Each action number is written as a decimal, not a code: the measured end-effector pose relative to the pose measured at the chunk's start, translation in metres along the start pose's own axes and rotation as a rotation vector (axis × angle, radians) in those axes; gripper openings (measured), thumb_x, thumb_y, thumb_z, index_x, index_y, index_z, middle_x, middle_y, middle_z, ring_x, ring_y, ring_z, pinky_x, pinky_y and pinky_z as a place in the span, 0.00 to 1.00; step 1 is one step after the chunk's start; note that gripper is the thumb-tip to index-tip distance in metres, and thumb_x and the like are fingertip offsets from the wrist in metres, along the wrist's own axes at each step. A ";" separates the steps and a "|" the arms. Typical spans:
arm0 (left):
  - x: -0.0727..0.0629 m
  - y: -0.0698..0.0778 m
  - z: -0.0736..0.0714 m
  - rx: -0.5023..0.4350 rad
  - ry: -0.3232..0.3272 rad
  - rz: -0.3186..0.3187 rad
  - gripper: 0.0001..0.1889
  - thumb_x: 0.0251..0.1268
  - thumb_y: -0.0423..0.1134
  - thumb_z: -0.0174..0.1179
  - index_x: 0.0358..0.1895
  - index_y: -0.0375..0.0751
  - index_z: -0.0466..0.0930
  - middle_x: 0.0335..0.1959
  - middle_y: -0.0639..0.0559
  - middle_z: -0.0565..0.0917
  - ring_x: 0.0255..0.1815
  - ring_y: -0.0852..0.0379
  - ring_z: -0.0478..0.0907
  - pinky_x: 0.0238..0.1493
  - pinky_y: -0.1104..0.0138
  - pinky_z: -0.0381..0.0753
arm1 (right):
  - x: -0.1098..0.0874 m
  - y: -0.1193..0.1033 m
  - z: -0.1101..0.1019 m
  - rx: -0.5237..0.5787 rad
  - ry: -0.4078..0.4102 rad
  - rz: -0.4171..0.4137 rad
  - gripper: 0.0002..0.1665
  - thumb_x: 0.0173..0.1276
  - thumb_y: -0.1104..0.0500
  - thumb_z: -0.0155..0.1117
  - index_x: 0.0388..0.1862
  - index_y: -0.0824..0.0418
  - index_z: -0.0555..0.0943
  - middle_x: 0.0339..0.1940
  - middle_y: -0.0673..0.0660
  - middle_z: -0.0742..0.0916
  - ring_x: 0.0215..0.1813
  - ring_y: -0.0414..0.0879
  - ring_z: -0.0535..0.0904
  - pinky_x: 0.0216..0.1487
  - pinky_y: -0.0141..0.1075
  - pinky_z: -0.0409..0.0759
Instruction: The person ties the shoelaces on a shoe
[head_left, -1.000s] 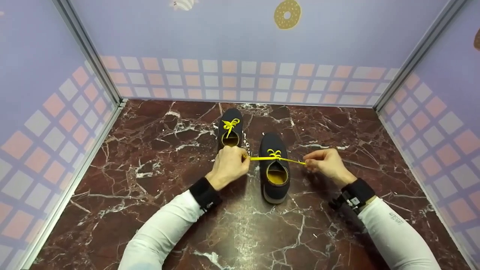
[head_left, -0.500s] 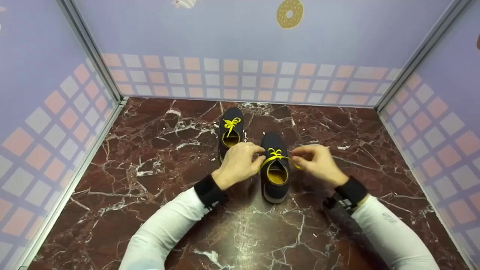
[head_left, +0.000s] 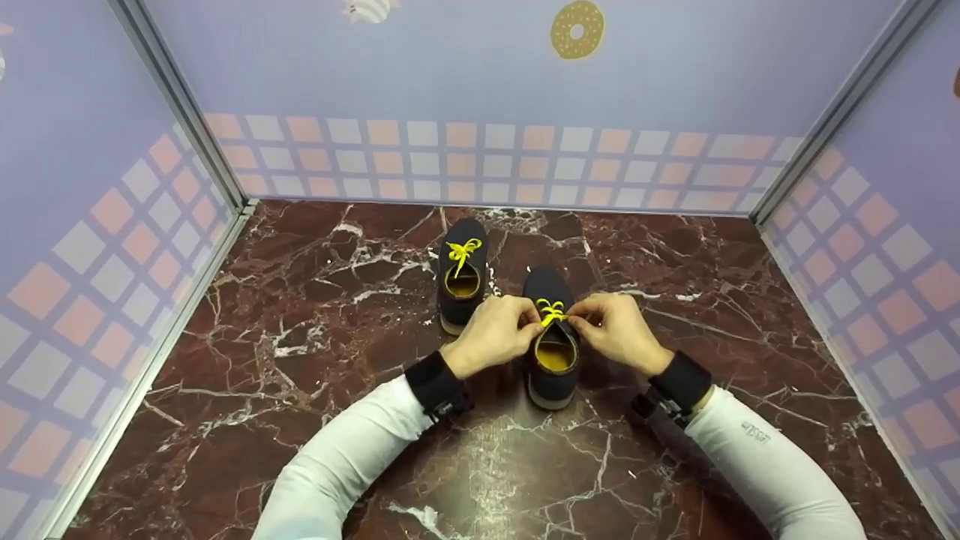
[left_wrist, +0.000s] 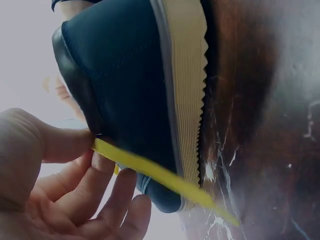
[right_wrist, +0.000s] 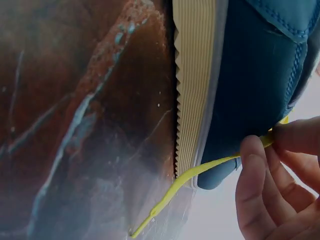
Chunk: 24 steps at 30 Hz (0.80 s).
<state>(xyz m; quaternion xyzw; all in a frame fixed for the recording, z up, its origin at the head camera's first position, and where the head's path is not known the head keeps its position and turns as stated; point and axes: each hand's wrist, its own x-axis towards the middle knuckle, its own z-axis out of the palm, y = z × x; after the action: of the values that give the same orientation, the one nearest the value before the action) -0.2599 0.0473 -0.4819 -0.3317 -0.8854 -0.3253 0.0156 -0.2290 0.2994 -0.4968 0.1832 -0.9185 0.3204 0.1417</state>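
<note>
A dark shoe [head_left: 546,283] with a yellow insole sits on the marble-patterned surface, its toe pointing away from me. My left hand [head_left: 499,326] is at the left of its lacing and pinches one yellow shoelace end [left_wrist: 155,172] between thumb and index finger; the free tail slants down across the shoe's side. From the right, my right hand [head_left: 616,331] pinches the other shoelace end [right_wrist: 187,175], whose tip dangles below the fingers. Both sets of fingertips are close together over the top of the shoe's opening.
A matching shoe [head_left: 459,311] stands to the left and farther back, its yellow lace [head_left: 463,253] tied in a bow. Purple walls with a checkered band [head_left: 480,161] close off the back and both sides of the marbled surface [head_left: 337,300].
Both hands have come inward from pulling the lace ends taut out to each side, and now meet over the nearer shoe's lacing. The shoes have stayed in place.
</note>
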 end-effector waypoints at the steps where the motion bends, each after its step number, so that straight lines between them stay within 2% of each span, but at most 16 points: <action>1: 0.000 -0.001 0.000 -0.009 -0.006 -0.002 0.06 0.74 0.41 0.72 0.39 0.44 0.94 0.34 0.50 0.95 0.36 0.49 0.91 0.45 0.51 0.90 | 0.000 0.000 0.000 0.000 -0.007 0.008 0.05 0.71 0.67 0.77 0.41 0.59 0.96 0.36 0.56 0.96 0.31 0.42 0.86 0.37 0.31 0.81; 5: 0.000 -0.005 -0.004 -0.017 -0.039 -0.009 0.05 0.73 0.37 0.71 0.39 0.42 0.95 0.33 0.49 0.96 0.37 0.48 0.91 0.46 0.51 0.90 | -0.001 -0.001 0.002 0.001 -0.034 0.044 0.03 0.72 0.66 0.76 0.38 0.59 0.94 0.33 0.55 0.94 0.30 0.38 0.81 0.36 0.31 0.78; 9: 0.013 -0.036 0.016 0.021 -0.019 0.044 0.06 0.70 0.41 0.72 0.36 0.50 0.97 0.32 0.57 0.95 0.35 0.52 0.91 0.43 0.55 0.90 | 0.000 -0.002 0.002 -0.006 -0.055 0.061 0.04 0.72 0.65 0.75 0.37 0.58 0.92 0.32 0.54 0.93 0.30 0.37 0.80 0.38 0.31 0.78; 12: 0.026 -0.060 0.031 0.018 -0.034 0.076 0.07 0.68 0.44 0.71 0.32 0.56 0.97 0.27 0.64 0.92 0.30 0.60 0.86 0.38 0.62 0.86 | 0.001 0.000 0.001 0.000 -0.064 0.066 0.04 0.72 0.66 0.74 0.37 0.59 0.92 0.31 0.55 0.93 0.29 0.35 0.79 0.37 0.30 0.78; 16: 0.027 -0.053 0.018 -0.106 -0.145 0.034 0.09 0.71 0.43 0.68 0.31 0.52 0.95 0.22 0.64 0.89 0.23 0.65 0.81 0.33 0.68 0.81 | 0.001 0.001 0.000 0.022 -0.076 0.075 0.03 0.72 0.66 0.73 0.37 0.61 0.92 0.29 0.55 0.92 0.27 0.33 0.76 0.35 0.28 0.76; 19: 0.020 -0.035 -0.002 -0.245 -0.221 -0.018 0.10 0.74 0.40 0.67 0.32 0.46 0.94 0.22 0.61 0.87 0.20 0.67 0.78 0.28 0.71 0.79 | 0.001 0.002 -0.001 0.026 -0.083 0.079 0.04 0.72 0.65 0.73 0.37 0.61 0.91 0.29 0.55 0.92 0.27 0.32 0.76 0.34 0.28 0.75; 24: 0.011 -0.011 -0.024 -0.405 -0.276 -0.079 0.11 0.77 0.37 0.65 0.36 0.36 0.93 0.26 0.49 0.87 0.21 0.66 0.75 0.25 0.74 0.74 | 0.001 0.002 -0.002 0.025 -0.092 0.084 0.03 0.72 0.65 0.74 0.37 0.61 0.91 0.28 0.54 0.92 0.27 0.33 0.76 0.34 0.28 0.75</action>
<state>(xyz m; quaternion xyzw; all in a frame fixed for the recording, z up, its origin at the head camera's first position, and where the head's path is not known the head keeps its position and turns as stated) -0.2794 0.0329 -0.4669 -0.3344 -0.8081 -0.4482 -0.1850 -0.2305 0.3017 -0.4955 0.1607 -0.9269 0.3289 0.0832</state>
